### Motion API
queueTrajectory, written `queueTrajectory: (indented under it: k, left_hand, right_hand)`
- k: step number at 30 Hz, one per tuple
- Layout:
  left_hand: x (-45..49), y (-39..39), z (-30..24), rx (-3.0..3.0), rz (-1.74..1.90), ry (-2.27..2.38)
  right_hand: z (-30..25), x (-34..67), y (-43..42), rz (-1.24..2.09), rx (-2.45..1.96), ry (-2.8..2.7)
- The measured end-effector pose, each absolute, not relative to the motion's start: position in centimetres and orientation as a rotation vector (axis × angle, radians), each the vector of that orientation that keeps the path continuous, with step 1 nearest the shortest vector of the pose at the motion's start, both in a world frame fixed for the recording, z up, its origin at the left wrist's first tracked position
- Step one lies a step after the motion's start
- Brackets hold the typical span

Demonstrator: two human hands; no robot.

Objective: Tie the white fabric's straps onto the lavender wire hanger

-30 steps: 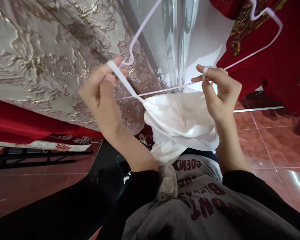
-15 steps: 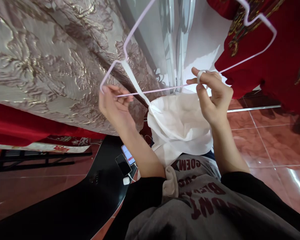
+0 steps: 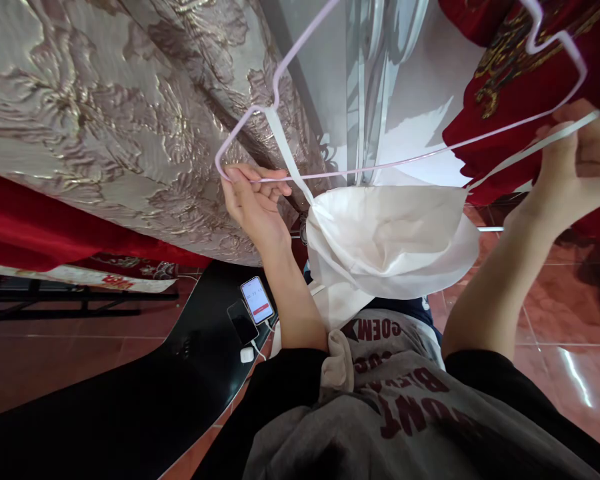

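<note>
A thin pale-pink hanger [image 3: 400, 162] spans the upper middle of the head view. My left hand [image 3: 260, 210] grips its lower left corner, thumb and fingers closed round the wire. A white garment [image 3: 395, 230] with a sheer lower layer hangs beneath the bar. Its left strap [image 3: 286, 150] is looped over the notch on the hanger's left side. Out to the right, my right hand [image 3: 575, 157] holds the other strap [image 3: 517, 155], pulled taut and passing over the fingers near the hanger's right end. Part of this hand's grip is hidden.
On the left hangs a shiny embossed floral fabric [image 3: 115, 113]; on the right, red cloth with gold trim [image 3: 490, 113]. Two phones [image 3: 257, 300] with cables and a small white case [image 3: 247, 355] lie on a black curved surface [image 3: 145, 393]. Reddish floor tiles [image 3: 560, 300] lie below.
My right hand has moved right and outward from mid-bar, stretching the right strap and spreading the garment. The hanger and my left hand have shifted slightly right in view.
</note>
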State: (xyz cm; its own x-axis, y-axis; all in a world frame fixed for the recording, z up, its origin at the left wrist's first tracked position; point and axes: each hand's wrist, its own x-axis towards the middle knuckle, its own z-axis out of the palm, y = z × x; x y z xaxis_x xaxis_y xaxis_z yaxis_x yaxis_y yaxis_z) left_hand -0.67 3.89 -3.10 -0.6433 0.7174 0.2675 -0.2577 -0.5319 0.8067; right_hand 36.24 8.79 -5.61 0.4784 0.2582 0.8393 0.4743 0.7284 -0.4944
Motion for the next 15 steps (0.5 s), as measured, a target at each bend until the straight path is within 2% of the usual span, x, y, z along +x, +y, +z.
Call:
queueTrajectory:
  k: [8,15]
  left_hand:
    - [-1.3,4.3,-4.1,0.98,2.233,0.973]
    - [-1.2,4.3,-3.9,0.955,2.2,0.972]
  right_hand:
    - [-3.2,39.4,10.2,0.032,-0.738,-1.376]
    - [1.4,34.9,7.0,-0.094,-0.877,-1.534]
